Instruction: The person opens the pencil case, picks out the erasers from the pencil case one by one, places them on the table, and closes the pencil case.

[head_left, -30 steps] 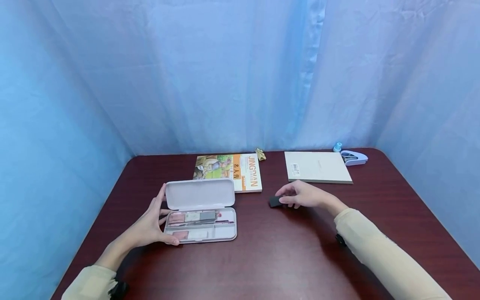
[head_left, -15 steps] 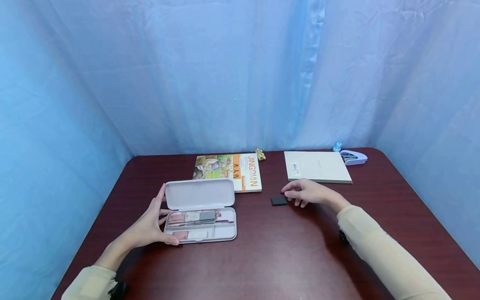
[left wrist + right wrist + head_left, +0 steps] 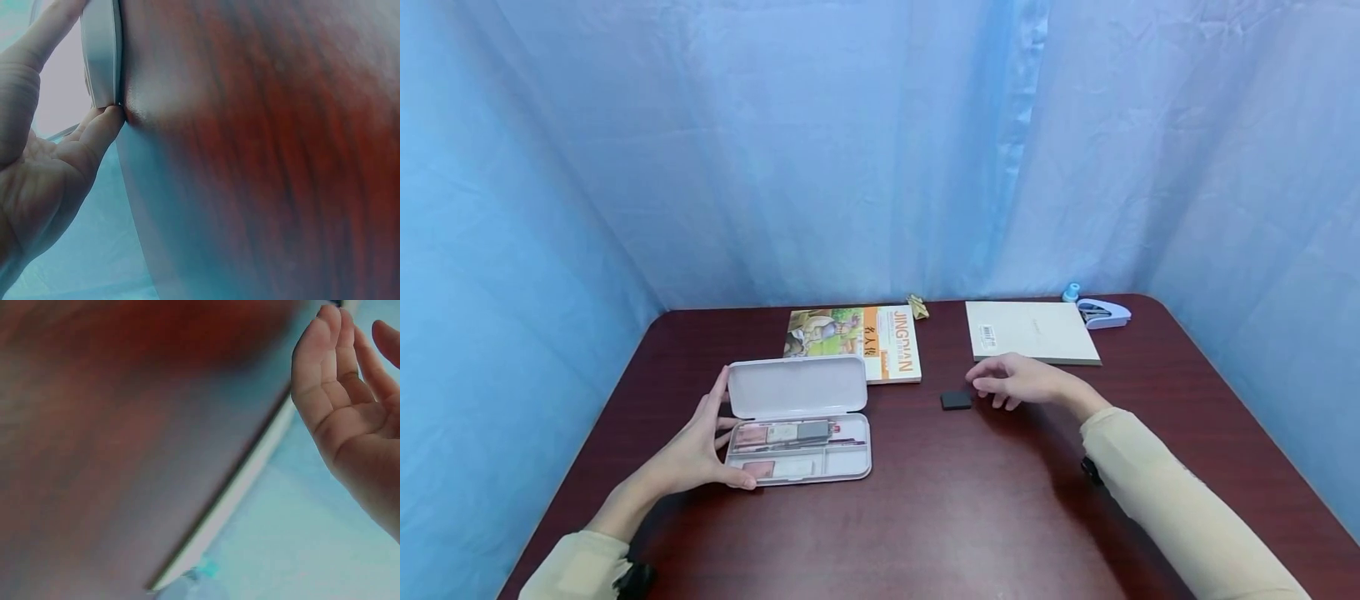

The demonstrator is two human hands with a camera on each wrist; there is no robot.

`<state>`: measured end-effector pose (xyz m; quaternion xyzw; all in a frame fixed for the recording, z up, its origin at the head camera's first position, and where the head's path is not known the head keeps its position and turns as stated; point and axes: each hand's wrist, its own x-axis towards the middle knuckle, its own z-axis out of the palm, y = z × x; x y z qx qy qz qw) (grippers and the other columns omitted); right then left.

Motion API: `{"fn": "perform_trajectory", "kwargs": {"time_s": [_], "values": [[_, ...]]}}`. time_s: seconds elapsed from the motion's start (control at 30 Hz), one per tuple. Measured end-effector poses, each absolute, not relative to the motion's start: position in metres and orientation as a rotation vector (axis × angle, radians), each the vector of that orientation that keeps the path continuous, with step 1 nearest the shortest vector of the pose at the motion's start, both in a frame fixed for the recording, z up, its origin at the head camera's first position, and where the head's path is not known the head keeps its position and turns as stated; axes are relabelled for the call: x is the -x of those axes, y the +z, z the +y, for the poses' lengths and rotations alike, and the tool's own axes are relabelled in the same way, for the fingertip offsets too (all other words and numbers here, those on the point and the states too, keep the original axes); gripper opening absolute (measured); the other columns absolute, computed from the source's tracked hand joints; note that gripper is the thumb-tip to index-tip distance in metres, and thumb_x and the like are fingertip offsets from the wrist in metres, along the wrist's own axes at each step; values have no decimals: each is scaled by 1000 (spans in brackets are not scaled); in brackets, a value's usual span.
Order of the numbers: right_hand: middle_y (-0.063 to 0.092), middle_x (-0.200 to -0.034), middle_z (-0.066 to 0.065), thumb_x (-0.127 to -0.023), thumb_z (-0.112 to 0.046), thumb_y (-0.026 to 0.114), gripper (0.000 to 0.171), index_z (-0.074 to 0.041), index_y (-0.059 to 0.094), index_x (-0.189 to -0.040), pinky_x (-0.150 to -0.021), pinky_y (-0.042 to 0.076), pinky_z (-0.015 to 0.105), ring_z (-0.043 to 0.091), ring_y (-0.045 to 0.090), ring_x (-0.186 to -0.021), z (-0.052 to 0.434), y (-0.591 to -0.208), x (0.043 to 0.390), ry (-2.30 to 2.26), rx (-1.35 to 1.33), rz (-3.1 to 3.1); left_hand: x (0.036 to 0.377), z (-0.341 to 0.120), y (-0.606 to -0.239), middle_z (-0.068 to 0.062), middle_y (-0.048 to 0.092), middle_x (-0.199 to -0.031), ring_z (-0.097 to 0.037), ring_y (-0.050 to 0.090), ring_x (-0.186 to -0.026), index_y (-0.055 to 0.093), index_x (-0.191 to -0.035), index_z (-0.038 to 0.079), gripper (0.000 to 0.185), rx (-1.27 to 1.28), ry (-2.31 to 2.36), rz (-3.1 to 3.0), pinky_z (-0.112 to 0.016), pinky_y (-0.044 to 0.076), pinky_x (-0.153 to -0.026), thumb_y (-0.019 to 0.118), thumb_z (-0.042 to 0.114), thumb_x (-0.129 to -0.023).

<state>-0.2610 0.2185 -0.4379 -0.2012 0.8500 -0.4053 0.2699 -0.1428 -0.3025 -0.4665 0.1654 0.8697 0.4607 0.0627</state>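
Note:
An open white pencil case (image 3: 797,389) lies at the left of the table, its lid tipped back against a picture-covered book. Pens, a pink piece and other stationery lie in its compartments. My left hand (image 3: 698,450) holds its left end, thumb at the near corner and a fingertip up at the lid; the left wrist view shows fingers at the case's side (image 3: 102,56). A small flat black rectangular piece (image 3: 956,401) lies on the table right of the case. My right hand (image 3: 1030,382) hovers just right of it, fingers loosely bent and holding nothing.
Behind are the book (image 3: 895,342) and a crumpled yellowish piece (image 3: 917,307). A pale notebook (image 3: 1032,332) lies beyond my right hand, with a lilac stapler-like tool (image 3: 1105,314) and a small blue bottle-shaped thing (image 3: 1071,292) beside it. Blue curtains (image 3: 850,167) enclose the table.
My right hand has let go of the black piece, which went from tilted to flat on the table, and has drawn slightly right. My left hand stays at the pencil case.

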Motion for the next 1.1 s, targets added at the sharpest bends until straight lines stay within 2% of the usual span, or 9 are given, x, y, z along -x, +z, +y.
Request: {"fn": "perform_trajectory", "kwargs": {"time_s": [0.17, 0.3, 0.47, 0.57, 0.73, 0.8, 1.0, 1.1], "values": [[69, -103, 15, -103, -26, 62, 37, -2, 65, -132, -75, 60, 39, 29, 67, -87, 196, -412, 254, -1134, 691, 2357, 143, -304, -463, -19, 19, -153, -38, 54, -126, -16, -158, 43, 152, -491, 1395, 2632, -55, 49, -99, 100, 25, -63], [71, -107, 11, -104, -26, 61, 31, -6, 69, -126, -79, 60, 37, 31, 71, -91, 169, -388, 243, -1178, 849, 2383, 144, -305, -462, -20, 17, -154, -39, 53, -126, -17, -158, 43, 152, -481, 1384, 2645, -55, 49, -98, 100, 26, -63], [71, -107, 4, -103, -26, 62, 28, -9, 70, -125, -79, 60, 36, 19, 72, -85, 133, -373, 232, -1183, 1012, 2368, 145, -307, -462, -19, 21, -151, -37, 55, -124, -16, -159, 43, 152, -491, 1397, 2645, -54, 49, -99, 101, 24, -62], [72, -104, 1, -103, -23, 63, 26, -10, 72, -123, -74, 60, 36, 17, 72, -79, 112, -373, 227, -1168, 1079, 2360, 144, -307, -461, -19, 21, -151, -37, 54, -125, -16, -159, 42, 152, -490, 1393, 2647, -54, 50, -98, 100, 25, -62], [72, -98, -2, -102, -18, 63, 25, -6, 72, -122, -69, 59, 31, 28, 71, -80, 81, -380, 223, -1126, 1160, 2329, 145, -307, -461, -18, 20, -152, -37, 54, -126, -16, -159, 42, 151, -487, 1388, 2647, -55, 49, -99, 100, 25, -64], [72, -100, 0, -103, -17, 62, 26, -5, 72, -123, -73, 57, 29, 27, 70, -84, 69, -384, 222, -1090, 1201, 2321, 145, -307, -462, -18, 22, -150, -37, 54, -125, -15, -159, 42, 151, -499, 1397, 2642, -54, 48, -100, 100, 24, -63], [72, -114, 3, -102, -17, 62, 26, -3, 72, -122, -86, 54, 29, 11, 65, -93, 40, -402, 220, -954, 1310, 2328, 145, -304, -466, -16, 24, -146, -35, 53, -123, -16, -159, 42, 152, -522, 1416, 2625, -51, 48, -101, 100, 23, -63], [72, -115, 6, -101, -15, 63, 26, -2, 72, -122, -88, 55, 30, 12, 68, -93, 25, -411, 218, -926, 1301, 2294, 143, -304, -469, -15, 25, -145, -34, 53, -123, -16, -159, 41, 152, -507, 1408, 2629, -50, 48, -101, 100, 24, -62]]}}
